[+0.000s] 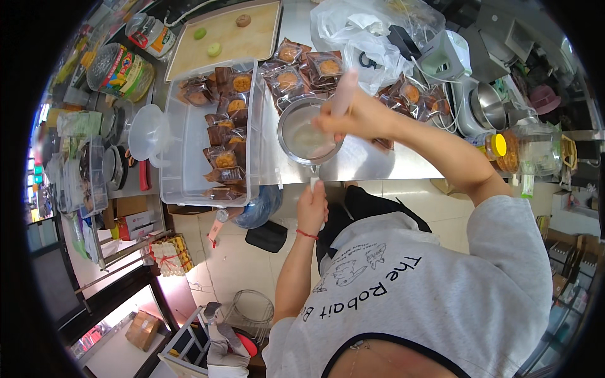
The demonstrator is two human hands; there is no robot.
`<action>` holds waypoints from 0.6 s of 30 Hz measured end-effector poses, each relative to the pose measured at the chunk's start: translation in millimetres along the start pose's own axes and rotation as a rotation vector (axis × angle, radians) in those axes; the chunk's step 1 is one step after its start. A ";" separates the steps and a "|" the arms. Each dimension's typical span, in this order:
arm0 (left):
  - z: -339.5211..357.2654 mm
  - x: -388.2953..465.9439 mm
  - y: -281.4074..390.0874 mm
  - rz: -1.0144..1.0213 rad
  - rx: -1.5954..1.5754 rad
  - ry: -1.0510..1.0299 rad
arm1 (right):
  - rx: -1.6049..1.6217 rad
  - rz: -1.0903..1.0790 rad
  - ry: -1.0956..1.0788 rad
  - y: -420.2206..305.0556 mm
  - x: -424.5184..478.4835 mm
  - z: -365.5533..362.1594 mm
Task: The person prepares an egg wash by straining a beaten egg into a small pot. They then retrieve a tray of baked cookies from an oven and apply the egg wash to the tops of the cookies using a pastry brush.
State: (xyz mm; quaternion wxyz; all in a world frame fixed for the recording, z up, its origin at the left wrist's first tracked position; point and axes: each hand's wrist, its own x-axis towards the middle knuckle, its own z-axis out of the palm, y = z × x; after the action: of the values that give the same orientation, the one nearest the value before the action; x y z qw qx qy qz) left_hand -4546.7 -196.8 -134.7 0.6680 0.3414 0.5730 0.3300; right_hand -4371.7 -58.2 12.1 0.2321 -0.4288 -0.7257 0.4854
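Note:
My left hand [311, 208], a red string around its wrist, grips the white handle [314, 182] of a round metal strainer [284, 146] at the counter's front edge. Some pale contents show inside the strainer, but I cannot tell what they are. Over its right side is my right hand [364, 113], closed around a pale pink spatula [346, 90]. Blurred by motion, the spatula points its handle end up and its lower end into the strainer. Just behind the strainer lie wrapped pastries [288, 81] in brown-trimmed clear packs.
Left of the strainer stands a clear plastic bin [182, 141] holding several wrapped pastries. Behind it, a lined baking tray [189, 59] carries three small dough balls. White plastic bags [331, 28], a stand mixer [465, 94] with a steel bowl [487, 106] and jars crowd the right.

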 end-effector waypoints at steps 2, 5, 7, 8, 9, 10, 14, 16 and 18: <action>-0.6 -0.2 -0.8 -0.011 -0.008 -0.011 | 0.101 0.011 0.110 4.7 4.1 -6.1; -3.2 0.2 0.7 -0.032 -0.006 -0.033 | 0.021 -0.013 0.098 9.4 1.4 -10.7; -4.2 1.5 2.1 -0.020 0.018 -0.056 | 0.107 0.030 -0.051 20.8 1.4 -13.4; -6.3 1.2 1.0 -0.025 0.016 -0.056 | 0.047 0.148 -0.127 15.4 5.3 -17.6; -9.4 1.5 -0.7 -0.029 0.018 -0.057 | -0.005 0.119 -0.142 6.9 11.6 -22.1; -11.8 1.0 -1.7 -0.032 0.019 -0.057 | -0.058 0.090 -0.158 -2.5 19.6 -26.0; -11.0 3.9 3.2 -0.034 0.037 -0.081 | -0.333 -0.300 -0.038 6.8 28.7 -17.6; -12.3 4.1 2.9 -0.032 0.043 -0.080 | -0.509 -0.280 -0.080 8.7 24.5 -9.6; -12.6 2.5 1.3 -0.026 0.048 -0.060 | -0.171 -0.041 -0.071 -6.8 24.7 -9.2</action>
State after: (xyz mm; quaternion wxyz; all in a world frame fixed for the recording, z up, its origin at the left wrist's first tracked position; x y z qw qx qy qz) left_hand -4558.9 -193.0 -136.4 0.6807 0.3594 0.5650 0.2971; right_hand -4380.4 -33.7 20.1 0.1786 -0.4146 -0.7809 0.4318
